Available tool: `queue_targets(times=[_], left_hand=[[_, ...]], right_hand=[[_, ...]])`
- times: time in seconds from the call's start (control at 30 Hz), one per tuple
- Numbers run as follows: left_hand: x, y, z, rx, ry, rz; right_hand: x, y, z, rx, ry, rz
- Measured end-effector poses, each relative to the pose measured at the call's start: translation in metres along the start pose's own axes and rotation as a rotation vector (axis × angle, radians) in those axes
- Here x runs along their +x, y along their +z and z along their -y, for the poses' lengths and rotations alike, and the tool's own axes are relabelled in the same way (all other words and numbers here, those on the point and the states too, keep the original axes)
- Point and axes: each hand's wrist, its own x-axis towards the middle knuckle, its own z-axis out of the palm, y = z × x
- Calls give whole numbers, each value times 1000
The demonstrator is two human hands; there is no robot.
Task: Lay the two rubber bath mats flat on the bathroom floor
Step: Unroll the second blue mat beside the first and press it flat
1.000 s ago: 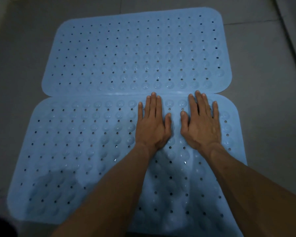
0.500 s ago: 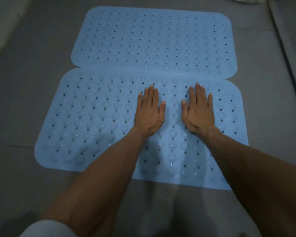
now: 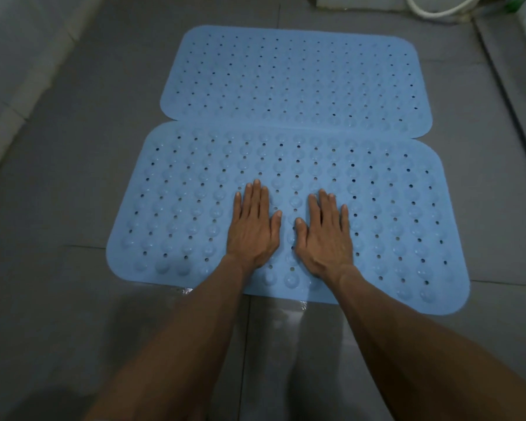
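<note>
Grip: nothing is gripped; the left hand (image 3: pixel 253 226) and the right hand (image 3: pixel 324 230) are laid palm-down with straight fingers on the near mat (image 3: pixel 392 214), pressing it to the floor (image 3: pixel 73 177).
Hand placement: the two hands are set side by side, thumbs near each other but apart, over the middle of the mat's near half; the wrists lie close to its near edge.
Change: over the last second the hands have been drawn back from the seam between the mats toward the near edge, as in a smoothing stroke; the view has also pulled back, so that both mats are now seen whole.
Near mat: it is spread flat on the grey tiles, suction cups facing up, with no raised corner or fold to be seen.
Far mat (image 3: pixel 295 77): it is laid flat just beyond, its long near edge touching or slightly lapping the near mat's far edge; which of the two cannot be told.
Surroundings: a pale hose (image 3: pixel 431 9) is seen at the far right, well apart from the mats.
Meaning for the task: both mats are judged to be down and flat; only the last pressing along the near edge and the lifting of the hands appear to be left.
</note>
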Motion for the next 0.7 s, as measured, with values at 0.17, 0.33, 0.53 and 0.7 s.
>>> queue_targets(times=[0.17,0.33,0.53,0.7], left_hand=[[1,4,1,38,26,5],[1,7,2,23,58,-23],[4,2,0,36,39,28],[6,3,0,22,21,41]], right_hand=[[1,5,-2,-48,-13,-22],[2,6,-4,-59,-13,-31],[4,3,-2,-41,-8,-14],[6,1,-2,-48,-4,-17]])
